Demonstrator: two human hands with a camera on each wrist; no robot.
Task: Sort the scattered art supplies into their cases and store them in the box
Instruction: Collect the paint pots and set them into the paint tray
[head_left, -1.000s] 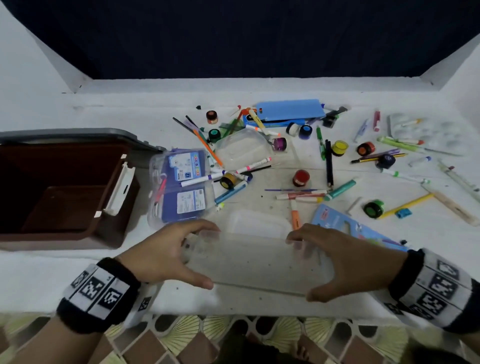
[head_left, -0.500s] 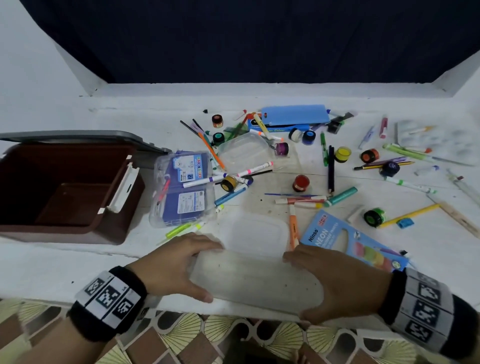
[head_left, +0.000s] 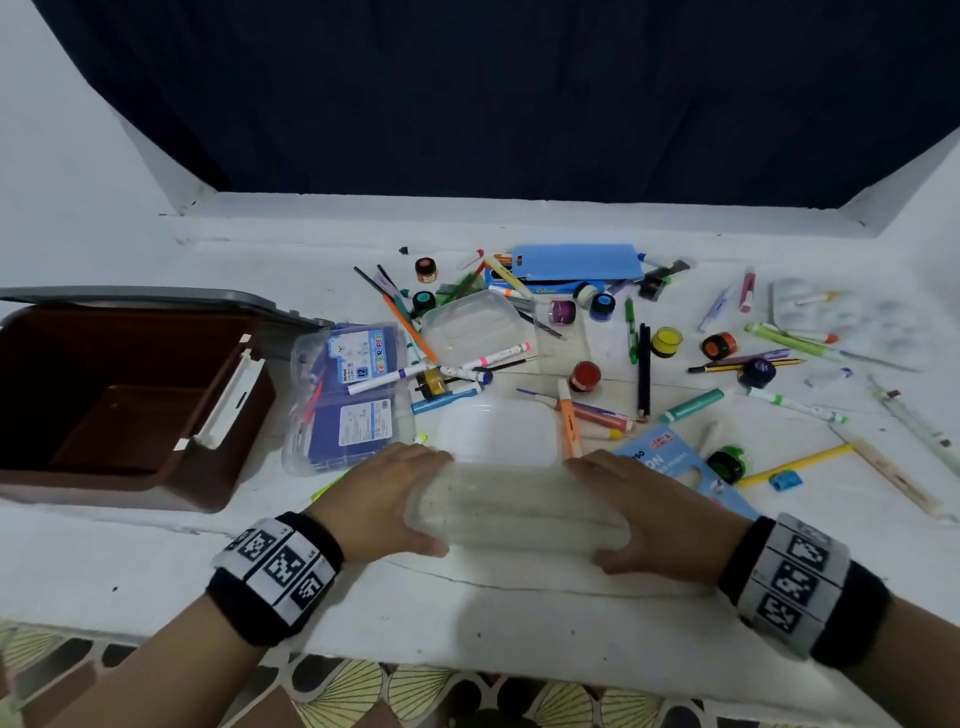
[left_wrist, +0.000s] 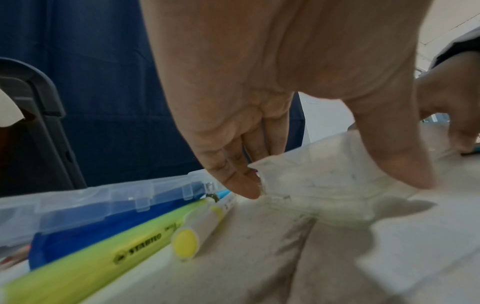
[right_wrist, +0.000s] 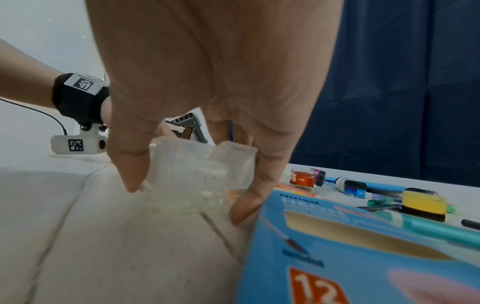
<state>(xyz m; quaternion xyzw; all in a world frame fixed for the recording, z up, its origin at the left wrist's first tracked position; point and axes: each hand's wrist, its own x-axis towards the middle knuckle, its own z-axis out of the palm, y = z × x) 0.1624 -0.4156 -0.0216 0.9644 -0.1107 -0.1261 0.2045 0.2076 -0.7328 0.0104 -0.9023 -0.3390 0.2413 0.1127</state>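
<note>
Both the left hand (head_left: 384, 501) and right hand (head_left: 657, 514) clamp the ends of the clear plastic case (head_left: 511, 506) at six o'clock on the table (head_left: 156, 561), thumbs nearside, where its slick, flexing walls might slip or pop open.

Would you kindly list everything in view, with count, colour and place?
storage box: one, brown, open, far left.
clear case: one, translucent, near table edge, held at both ends.
marker case: one, clear with blue insert, beside the box.
blue carton: one, right of the clear case.
blue pouch: one, at the back.
paint pots: several, mixed colours, scattered.
pens and markers: many, mixed colours, scattered.
yellow highlighter: one, beside the marker case.
table: one, white.
left hand: grips the clear case's left end.
right hand: grips its right end.
</note>
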